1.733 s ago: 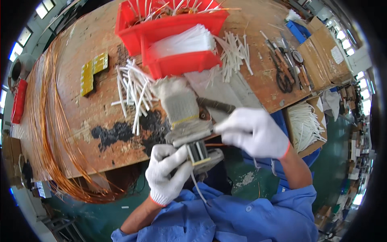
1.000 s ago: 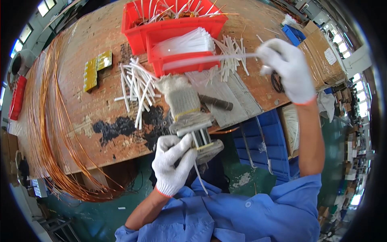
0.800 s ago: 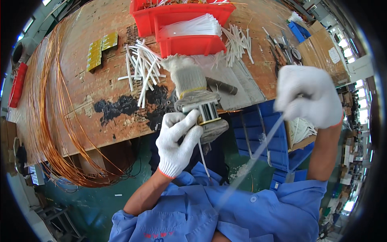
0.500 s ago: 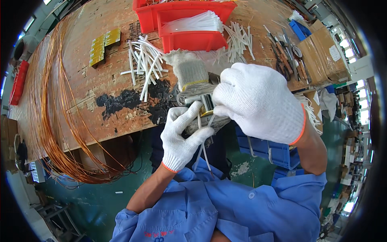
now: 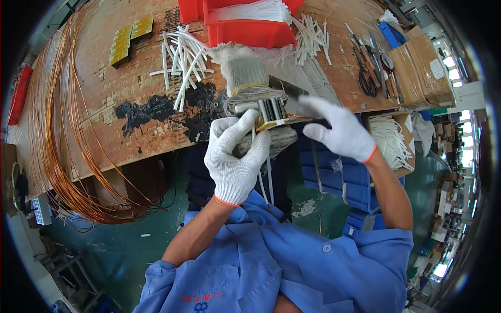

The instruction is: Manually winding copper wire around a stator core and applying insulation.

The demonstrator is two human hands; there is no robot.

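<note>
Worn wooden table [image 5: 136, 86] bears two red bins [image 5: 250, 34] at its far side and two loose heaps of white tubes [image 5: 182, 62]; one grooved dark block [image 5: 272, 109] sits at its near edge, by a cloth-wrapped pad [image 5: 244, 68]. Two white strips [image 5: 270, 175] already hang below the block, one copper wire [image 5: 296, 116] juts bare from its right side, and how much remains undone cannot be determined. Left hand [image 5: 235, 151] pinches the block, fingers closed; right hand [image 5: 340, 128], blurred, has fingers and thumb parted near the wire, nothing visibly gripped.
</note>
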